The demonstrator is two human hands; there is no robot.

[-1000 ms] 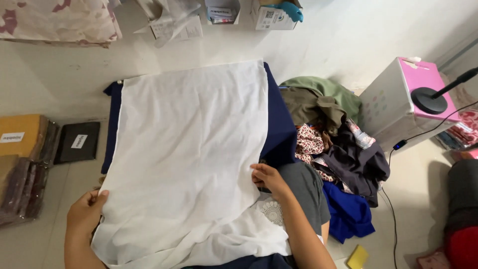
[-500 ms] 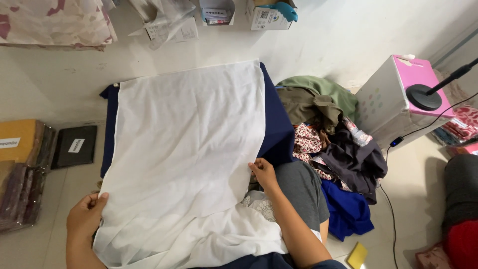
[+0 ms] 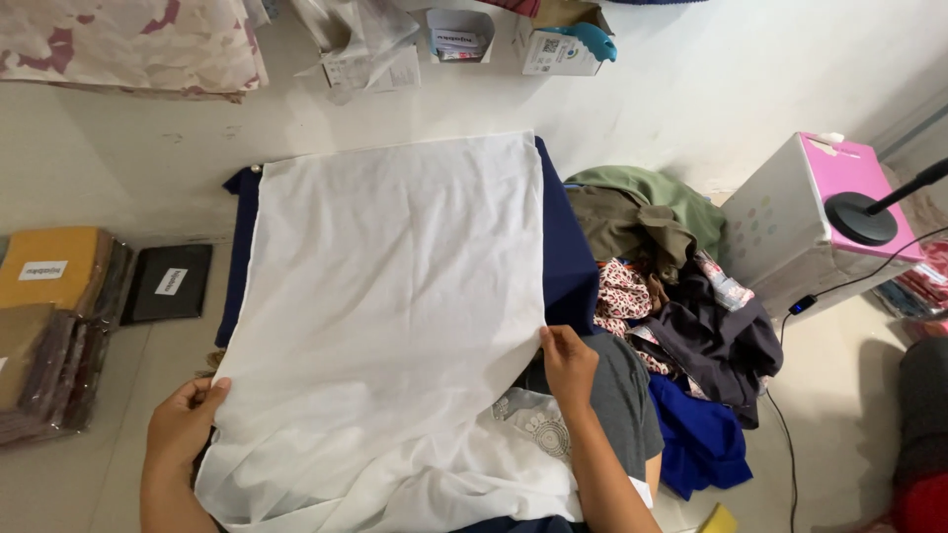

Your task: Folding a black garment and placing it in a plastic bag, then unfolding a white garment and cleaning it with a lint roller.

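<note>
A large white cloth (image 3: 395,296) lies spread flat over a dark blue surface (image 3: 568,257) in front of me. My left hand (image 3: 183,424) grips the cloth's left edge near its lower corner. My right hand (image 3: 568,365) pinches the right edge lower down, beside a grey garment (image 3: 622,405). The near end of the white cloth is bunched into folds, with a lace-patterned piece (image 3: 538,424) showing under it.
A heap of clothes (image 3: 671,286) in green, brown, floral, black and blue lies to the right. Beyond it stands a white box with a pink top (image 3: 820,217) and a black stand base. Packaged flat items (image 3: 59,316) are stacked left; small boxes (image 3: 553,44) line the wall.
Both hands have slid slightly along the cloth's edges and the white cloth lies a little flatter and straighter. The view has shifted a bit.
</note>
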